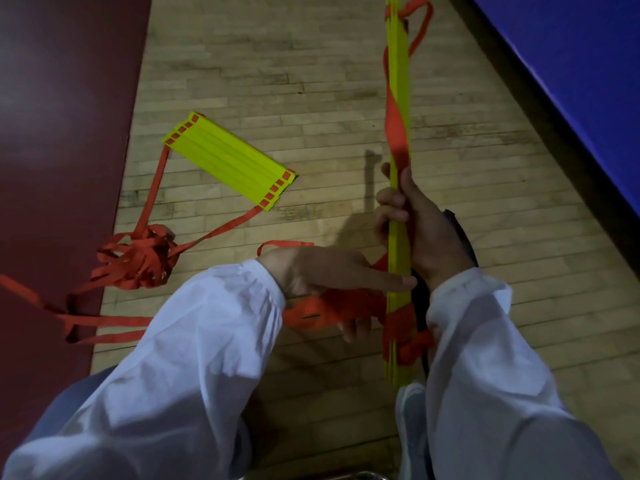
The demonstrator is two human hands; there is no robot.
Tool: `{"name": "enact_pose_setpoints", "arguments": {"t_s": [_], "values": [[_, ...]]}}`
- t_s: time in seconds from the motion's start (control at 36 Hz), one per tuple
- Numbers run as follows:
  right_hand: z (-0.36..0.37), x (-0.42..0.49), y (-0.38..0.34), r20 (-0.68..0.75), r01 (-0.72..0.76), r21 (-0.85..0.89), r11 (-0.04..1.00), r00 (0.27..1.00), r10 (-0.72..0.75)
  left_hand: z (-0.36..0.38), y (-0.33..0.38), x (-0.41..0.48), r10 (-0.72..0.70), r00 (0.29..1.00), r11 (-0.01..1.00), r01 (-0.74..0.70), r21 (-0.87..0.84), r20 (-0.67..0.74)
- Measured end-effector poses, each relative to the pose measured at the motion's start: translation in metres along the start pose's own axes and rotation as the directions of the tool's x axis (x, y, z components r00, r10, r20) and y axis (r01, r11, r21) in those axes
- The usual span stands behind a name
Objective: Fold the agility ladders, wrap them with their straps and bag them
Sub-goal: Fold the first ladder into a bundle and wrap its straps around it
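**Right hand clamped on a folded ladder, wrap part done**

My right hand is closed round the middle of the folded ladder, holding it upright. Below that grip the orange strap circles the stack's lower end. Above it a length spirals loosely to the top. My left hand, just left of the stack, holds the strap taut, forefinger touching the rungs. I judge the fold finished and the wrap partly done. Further left on the floor, the second ladder lies stacked flat, its straps in a loose tangle, unwrapped. I can make out no bag, so bagging remains.
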State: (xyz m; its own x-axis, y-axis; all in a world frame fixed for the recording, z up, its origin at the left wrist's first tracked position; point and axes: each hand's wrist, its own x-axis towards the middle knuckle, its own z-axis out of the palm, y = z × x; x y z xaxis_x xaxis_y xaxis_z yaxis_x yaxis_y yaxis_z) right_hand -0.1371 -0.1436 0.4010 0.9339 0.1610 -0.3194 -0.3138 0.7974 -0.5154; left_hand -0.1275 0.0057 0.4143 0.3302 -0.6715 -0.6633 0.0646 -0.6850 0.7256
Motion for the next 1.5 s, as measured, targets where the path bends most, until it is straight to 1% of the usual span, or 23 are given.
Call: {"name": "enact_pose_setpoints", "arguments": {"t_s": [0.06,0.11,0.19,0.33,0.47,0.56,0.67,0.72,0.78,0.86,0.92,0.97,1.03,1.08,1.11,1.17,1.25,1.28,1.31,1.39,1.42,1.47,1.5], "values": [[0.004,0.001,0.003,-0.042,0.018,-0.083,0.996,0.999,-0.021,-0.002,0.005,-0.008,-0.021,0.992,0.992,0.037,-0.124,0.122],[0.004,0.003,0.004,-0.073,0.022,-0.159,0.987,0.997,-0.034,-0.003,0.009,-0.014,-0.018,0.984,0.981,0.052,-0.188,0.178],[0.007,0.004,0.006,-0.084,0.043,-0.247,0.968,0.994,-0.066,-0.003,0.013,-0.017,-0.015,0.990,0.986,0.038,-0.162,0.141],[0.007,0.006,0.010,-0.129,0.074,-0.339,0.938,0.984,-0.125,0.000,0.011,-0.013,-0.041,0.996,0.992,0.050,-0.112,0.079],[0.007,0.007,0.012,-0.161,0.099,-0.370,0.924,0.972,-0.169,0.004,0.005,-0.010,-0.013,0.999,0.999,0.014,-0.040,0.043],[0.005,0.008,0.012,-0.157,0.111,-0.380,0.918,0.971,-0.182,0.007,0.002,-0.008,0.009,1.000,0.999,-0.008,-0.047,0.025],[0.003,0.007,0.010,-0.152,0.123,-0.387,0.914,0.969,-0.195,0.008,0.002,-0.008,0.017,0.999,0.993,-0.013,-0.116,0.035],[0.004,0.007,0.007,-0.152,0.127,-0.377,0.917,0.969,-0.196,0.008,0.003,-0.009,0.038,0.998,0.985,-0.031,-0.171,0.041],[0.003,0.007,0.003,-0.138,0.107,-0.322,0.941,0.978,-0.159,0.009,0.005,-0.010,0.060,0.997,0.959,-0.043,-0.279,0.054],[-0.002,0.003,-0.003,-0.042,0.035,-0.131,0.991,0.998,-0.041,0.011,0.006,-0.011,0.110,0.986,0.910,-0.048,-0.411,0.129],[-0.007,0.001,-0.004,0.071,-0.057,0.019,0.998,0.996,0.055,0.010,0.004,-0.009,0.129,0.973,0.910,-0.039,-0.414,0.192],[-0.012,0.005,-0.004,0.181,-0.154,0.092,0.984,0.974,0.136,0.010,0.001,-0.006,0.125,0.970,0.919,-0.034,-0.394,0.207],[-0.015,0.010,-0.004,0.233,-0.186,0.056,0.981,0.958,0.169,0.012,-0.003,-0.001,0.094,0.985,0.942,-0.040,-0.335,0.148],[-0.016,0.014,-0.004,0.242,-0.203,0.015,0.979,0.951,0.194,0.012,-0.012,0.007,0.071,0.996,0.953,-0.050,-0.297,0.060],[-0.016,0.015,-0.003,0.241,-0.216,0.015,0.976,0.948,0.206,0.012,-0.015,0.011,0.062,0.997,0.956,-0.047,-0.288,0.043],[-0.016,0.016,0.000,0.209,-0.226,0.007,0.974,0.953,0.220,0.010,-0.015,0.012,0.050,0.996,0.962,-0.029,-0.271,0.072],[-0.011,0.015,0.002,0.113,-0.214,-0.070,0.974,0.969,0.220,0.008,-0.007,0.005,0.081,0.974,0.936,-0.001,-0.353,0.211],[-0.009,0.015,0.002,0.081,-0.210,-0.102,0.972,0.972,0.218,0.008,-0.007,0.004,0.080,0.971,0.934,0.006,-0.358,0.225],[-0.007,0.014,0.002,0.050,-0.205,-0.134,0.970,0.976,0.213,0.006,-0.008,0.007,0.064,0.976,0.946,0.006,-0.324,0.206],[-0.001,0.012,0.004,-0.037,-0.179,-0.230,0.957,0.984,0.175,0.002,-0.020,0.017,-0.047,0.998,0.996,0.050,-0.080,0.037],[0.001,0.011,0.006,-0.063,-0.166,-0.257,0.952,0.986,0.155,0.002,-0.024,0.020,-0.063,0.998,0.997,0.063,-0.053,0.009],[0.004,0.010,0.009,-0.118,-0.138,-0.310,0.941,0.987,0.106,0.002,-0.024,0.020,-0.048,0.999,0.996,0.049,-0.070,0.023],[0.005,0.009,0.011,-0.148,-0.127,-0.339,0.932,0.986,0.080,0.002,-0.021,0.018,-0.019,0.997,0.989,0.030,-0.143,0.074]]}}
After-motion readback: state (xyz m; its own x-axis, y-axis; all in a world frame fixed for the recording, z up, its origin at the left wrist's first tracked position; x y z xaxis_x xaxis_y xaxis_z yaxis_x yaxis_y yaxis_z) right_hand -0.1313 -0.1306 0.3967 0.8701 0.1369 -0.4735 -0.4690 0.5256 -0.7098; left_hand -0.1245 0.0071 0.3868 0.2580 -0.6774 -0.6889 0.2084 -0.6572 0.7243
